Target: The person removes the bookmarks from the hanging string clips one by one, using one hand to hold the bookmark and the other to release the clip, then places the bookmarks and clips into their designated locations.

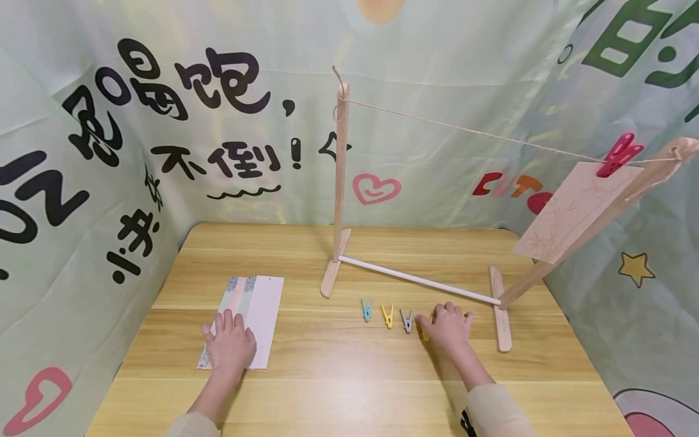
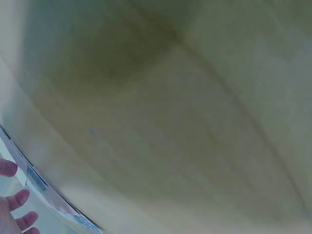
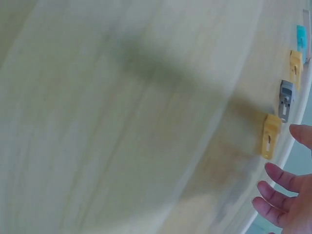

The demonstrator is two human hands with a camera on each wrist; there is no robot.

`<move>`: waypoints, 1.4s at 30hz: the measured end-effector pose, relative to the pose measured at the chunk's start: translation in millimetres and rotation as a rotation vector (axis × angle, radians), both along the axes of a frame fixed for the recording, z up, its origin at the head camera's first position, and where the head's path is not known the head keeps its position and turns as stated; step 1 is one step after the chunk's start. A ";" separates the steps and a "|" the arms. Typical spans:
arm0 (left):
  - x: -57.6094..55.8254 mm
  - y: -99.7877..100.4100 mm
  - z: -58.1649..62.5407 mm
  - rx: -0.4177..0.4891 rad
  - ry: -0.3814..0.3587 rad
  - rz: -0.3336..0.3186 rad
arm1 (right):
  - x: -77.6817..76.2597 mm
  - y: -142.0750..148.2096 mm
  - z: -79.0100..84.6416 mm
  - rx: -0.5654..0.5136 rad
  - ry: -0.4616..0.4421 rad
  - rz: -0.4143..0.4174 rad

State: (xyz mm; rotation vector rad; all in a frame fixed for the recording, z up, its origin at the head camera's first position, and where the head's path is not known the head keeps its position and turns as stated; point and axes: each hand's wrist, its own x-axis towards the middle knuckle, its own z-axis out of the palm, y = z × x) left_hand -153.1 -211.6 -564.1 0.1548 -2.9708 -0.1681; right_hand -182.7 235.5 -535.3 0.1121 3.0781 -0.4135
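Note:
On the left of the table, my left hand (image 1: 232, 347) lies over a white card (image 1: 269, 315) and a patterned strip of card with pink and pale bands (image 1: 238, 294); its fingers are spread. My right hand (image 1: 449, 328) is low over the table beside a yellow clothespin (image 3: 269, 139), partly hidden by the hand in the head view. Thumb and fingers stand apart around that clothespin in the right wrist view. Left of it, in a row, lie a grey clothespin (image 1: 406, 321), another yellow clothespin (image 1: 388, 316) and a blue clothespin (image 1: 366, 311).
A wooden stand with a left post (image 1: 341, 176), a leaning right post (image 1: 595, 227) and a white crossbar (image 1: 417, 279) stands behind the clothespins. Its string (image 1: 464, 128) carries a drawn-on card (image 1: 573, 212) held by a red clothespin (image 1: 619, 155). Printed curtains (image 1: 437, 60) surround the table.

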 end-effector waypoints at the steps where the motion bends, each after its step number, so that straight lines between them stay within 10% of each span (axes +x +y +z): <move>1: 0.1 0.4 -0.2 0.003 0.007 -0.001 | 0.4 1.0 1.5 -0.002 0.008 0.005; 18: -7.3 26.1 6.8 0.103 0.062 -0.045 | -1.2 10.6 55.7 0.015 0.177 0.142; 42: -39.9 102.5 45.8 0.297 0.107 -0.238 | -8.5 36.1 153.8 0.078 0.298 0.454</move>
